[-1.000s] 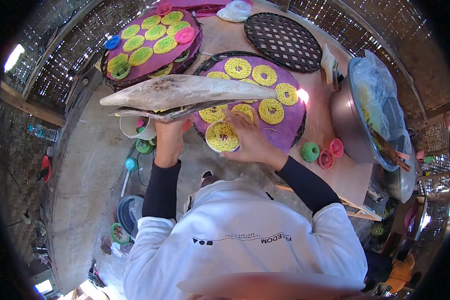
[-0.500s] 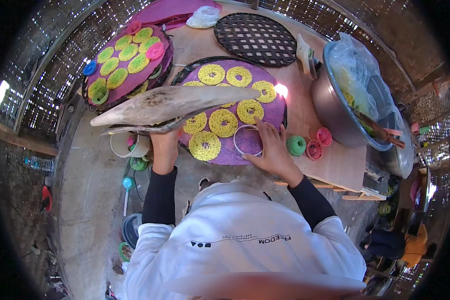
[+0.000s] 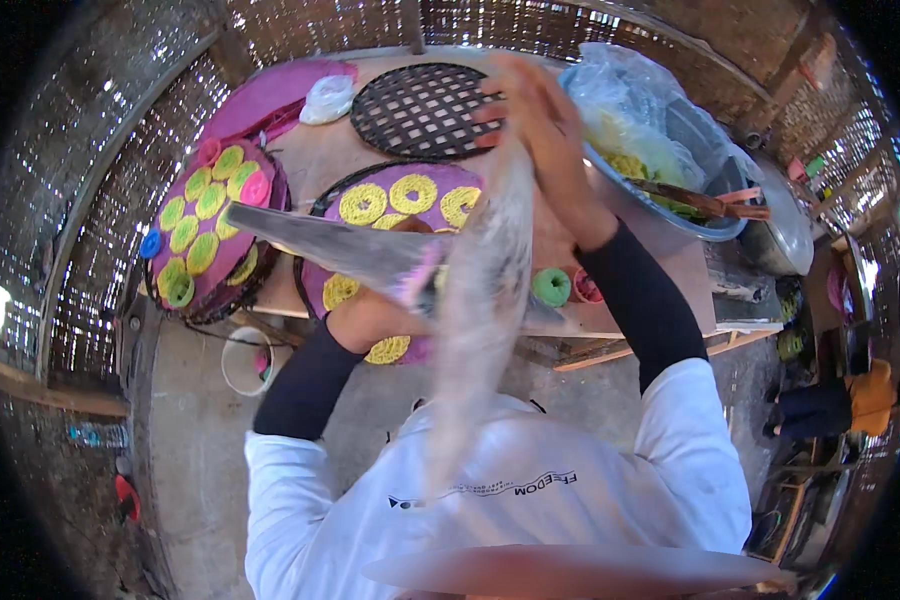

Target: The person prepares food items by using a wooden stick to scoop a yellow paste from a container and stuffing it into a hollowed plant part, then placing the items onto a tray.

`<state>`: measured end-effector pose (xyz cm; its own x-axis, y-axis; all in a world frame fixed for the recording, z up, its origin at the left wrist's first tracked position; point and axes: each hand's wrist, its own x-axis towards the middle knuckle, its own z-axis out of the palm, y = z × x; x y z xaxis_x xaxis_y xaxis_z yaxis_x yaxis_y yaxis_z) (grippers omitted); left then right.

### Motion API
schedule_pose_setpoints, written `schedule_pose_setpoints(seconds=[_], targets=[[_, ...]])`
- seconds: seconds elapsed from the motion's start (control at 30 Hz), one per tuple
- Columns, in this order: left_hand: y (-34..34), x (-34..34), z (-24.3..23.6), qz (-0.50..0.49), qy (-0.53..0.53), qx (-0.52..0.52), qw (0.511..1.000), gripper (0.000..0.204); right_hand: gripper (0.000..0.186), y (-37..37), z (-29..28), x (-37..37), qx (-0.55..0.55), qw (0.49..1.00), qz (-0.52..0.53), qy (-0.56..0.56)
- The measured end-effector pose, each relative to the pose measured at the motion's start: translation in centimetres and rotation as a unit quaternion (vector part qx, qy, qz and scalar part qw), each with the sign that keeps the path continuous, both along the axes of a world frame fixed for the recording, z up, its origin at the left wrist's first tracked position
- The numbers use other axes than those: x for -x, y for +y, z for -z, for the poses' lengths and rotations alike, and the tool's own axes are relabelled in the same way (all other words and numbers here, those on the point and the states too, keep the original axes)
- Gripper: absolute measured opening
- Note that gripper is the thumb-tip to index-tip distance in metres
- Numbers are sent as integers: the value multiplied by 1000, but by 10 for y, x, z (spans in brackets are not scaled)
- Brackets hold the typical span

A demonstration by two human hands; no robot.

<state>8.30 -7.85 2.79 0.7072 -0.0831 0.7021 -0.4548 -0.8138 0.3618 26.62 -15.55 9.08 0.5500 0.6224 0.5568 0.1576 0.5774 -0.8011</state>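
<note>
blurred plastic sheet hiding purple tray, right hand motion-blurred

Glossy clear plastic sheet, dark woven bamboo tray, metal basin.

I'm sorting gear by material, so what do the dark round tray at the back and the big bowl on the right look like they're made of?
The dark round tray looks like woven strips, perhaps bamboo or plastic: an open lattice shows. The big bowl looks like metal, with a smooth grey sheen along its rim.
</note>
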Motion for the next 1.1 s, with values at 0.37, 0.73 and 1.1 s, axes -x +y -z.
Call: schedule_pose_setpoints(seconds=[0.37,0.73,1.1], targets=[[25,34,-64,-46,309,-69,947,34,27,-73,-55,71,103,889,142,-423],[19,-14,-2,124,104,235,958,39,19,-55,22,-15,-309,837,264,367],[83,-52,-81,254,-312,110,909,42,32,-129,10,-107,409,623,402,-533]])
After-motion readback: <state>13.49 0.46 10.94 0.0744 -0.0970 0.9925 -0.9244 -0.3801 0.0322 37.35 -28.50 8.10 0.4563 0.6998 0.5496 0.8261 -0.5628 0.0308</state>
